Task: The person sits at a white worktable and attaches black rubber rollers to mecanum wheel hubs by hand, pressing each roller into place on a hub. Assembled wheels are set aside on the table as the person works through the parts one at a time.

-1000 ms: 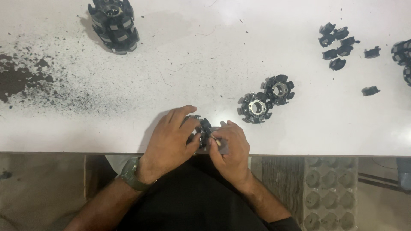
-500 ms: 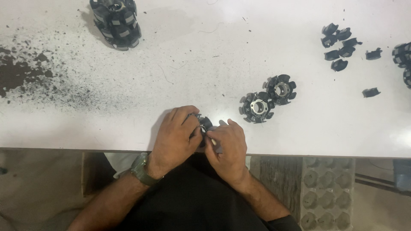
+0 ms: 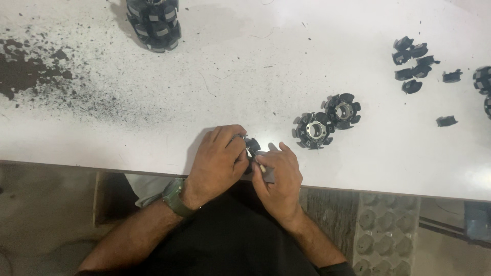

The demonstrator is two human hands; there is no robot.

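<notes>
1. Hidden: the small black part (image 3: 251, 148) sits between both hands at the near edge of the worktop (image 3: 153, 133); fingers cover most of it, so its full shape cannot be made out. A pale sliver shows at the fingertips; what it is cannot be told.
2. Cut off: a stack of black toothed rings (image 3: 153, 23) at the far edge is cropped by the frame top; two more dark parts (image 3: 483, 82) are cropped at the right edge.
3. Left hand (image 3: 217, 163): fingers curled close over the small black part, gripping it from the left. A green wristwatch (image 3: 175, 197) is on that wrist.
4. Right hand (image 3: 276, 176): fingers narrow, pinching at the part from the right; a flat grey piece (image 3: 268, 175) lies under it, partly hidden.
5. Surface: white worktop, scratched, with dark powder (image 3: 30, 76) spread toward the far left corner.
6. Two black toothed rings (image 3: 327, 120) lie flat, touching, right of the hands; a loose cluster of small black clips (image 3: 414, 64) lies toward the far right corner.
7. Room: bare floor below the near edge; a grey moulded tray (image 3: 386, 232) stands under the worktop at right.
8. Orientation: the part's long axis and facing cannot be told.
</notes>
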